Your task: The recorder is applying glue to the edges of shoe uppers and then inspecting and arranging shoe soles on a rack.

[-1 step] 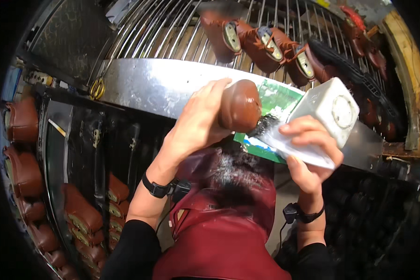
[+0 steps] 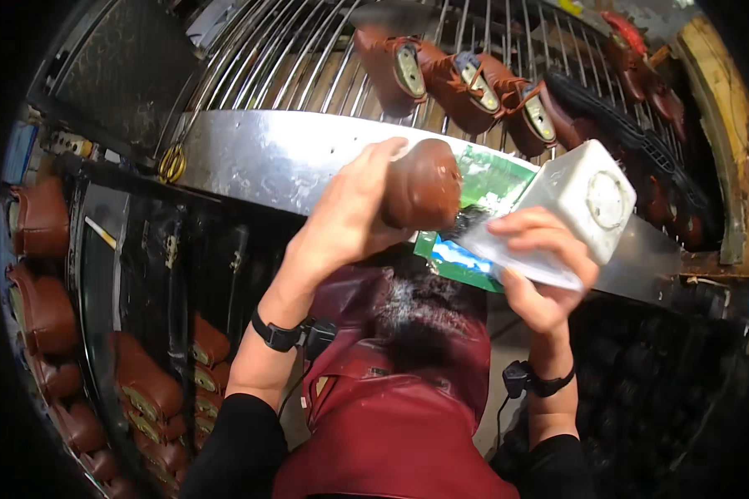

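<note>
My left hand (image 2: 345, 204) is wrapped round a brown leather shoe (image 2: 424, 185), whose rounded end faces up and has wet, shiny spots. My right hand (image 2: 549, 258) grips a brush (image 2: 528, 254) with a white handle and dark bristles. Its bristle end is at the shoe's right side, partly blurred; whether it touches cannot be made out. Under the brush lies a green board (image 2: 495, 175) smeared with white, with a blue and white patch near its lower edge. Close behind my right hand stands a white square plastic container (image 2: 595, 195).
A metal ledge (image 2: 250, 158) crosses in front of a rack of metal rods (image 2: 308, 58), which holds brown laced shoes (image 2: 474, 91) and a black sole (image 2: 624, 125). Yellow-handled scissors (image 2: 172, 162) hang at the left. More brown shoes (image 2: 42, 303) line the left side. My red apron (image 2: 391, 432) is below.
Both hands, with the shoe and the brush, have shifted slightly left. The brush has moved a little, uncovering more of the blue and white patch.
</note>
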Motion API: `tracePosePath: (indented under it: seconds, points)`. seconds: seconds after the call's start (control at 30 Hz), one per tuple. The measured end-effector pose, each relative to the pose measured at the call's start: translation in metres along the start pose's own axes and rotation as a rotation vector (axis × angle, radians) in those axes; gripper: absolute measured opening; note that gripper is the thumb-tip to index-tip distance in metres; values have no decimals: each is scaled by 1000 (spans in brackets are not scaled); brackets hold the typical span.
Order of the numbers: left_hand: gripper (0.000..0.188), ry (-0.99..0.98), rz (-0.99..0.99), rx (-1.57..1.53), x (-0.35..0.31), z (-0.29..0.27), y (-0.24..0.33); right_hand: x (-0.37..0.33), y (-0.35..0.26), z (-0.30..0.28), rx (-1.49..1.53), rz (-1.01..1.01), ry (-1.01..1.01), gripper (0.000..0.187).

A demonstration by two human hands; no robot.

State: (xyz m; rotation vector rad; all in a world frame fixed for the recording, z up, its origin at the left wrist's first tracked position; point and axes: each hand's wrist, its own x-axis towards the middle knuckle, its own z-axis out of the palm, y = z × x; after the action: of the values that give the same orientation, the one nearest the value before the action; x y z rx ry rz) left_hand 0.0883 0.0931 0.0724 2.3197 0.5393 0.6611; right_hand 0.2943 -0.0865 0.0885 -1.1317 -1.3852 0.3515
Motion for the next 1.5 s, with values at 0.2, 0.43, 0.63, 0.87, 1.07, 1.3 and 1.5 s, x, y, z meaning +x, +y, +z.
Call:
tracePosePath:
  seconds: [0.2, 0.43, 0.63, 0.87, 1.07, 1.3, 1.5]
  points:
    - [81, 160, -287, -681, -21, 10, -63, -81, 19, 0, 44, 442, 651, 12]
    - [51, 262, -294, -786, -87, 19, -25, -125, 22, 2, -225, 563, 765, 19]
    - [45, 179, -433, -1035, -137, 52, -16, -108, 24, 1, 127, 721, 931, 26]
    - [43, 192, -467, -1148, -133, 49, 2, -63, -9, -3, 658, 705, 799, 25]
    - [48, 244, -509, -1226, -140, 53, -9, -72, -36, 19, 432, 615, 623, 20]
    - [44, 301, -453, -1387, -131, 57, -15, -109, -63, 58, 417, 606, 464, 15]
    - [38, 286, -365, -1343, -123, 47, -19, -109, -92, 59, 173, 293, 5, 14]
